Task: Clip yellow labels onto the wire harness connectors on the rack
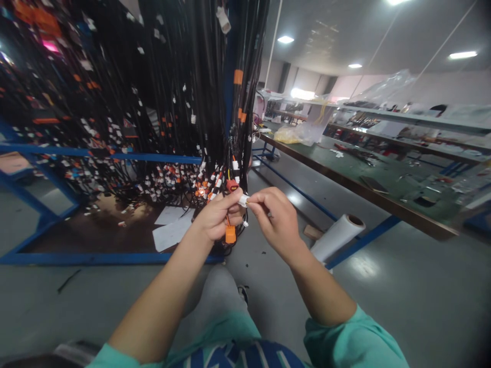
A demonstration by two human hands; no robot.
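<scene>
No lettering can be read anywhere; the shirt's (245, 355) white marks stay unreadable.

A factory workshop: hanging wire harnesses (184, 102) on blue racks (99, 153), a long workbench (345, 179).

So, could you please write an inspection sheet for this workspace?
Surface: grey floor, a few dark scraps.
Job's things: small white connector pinched between both hands; orange connector hangs below the left hand.
Clutter: white papers and a plastic film roll on the floor.
Hands: left hand and right hand both closed on the white connector.
Cables: black wire harnesses hang from a blue rack.
Surroundings: long green workbench, shelves above.
</scene>
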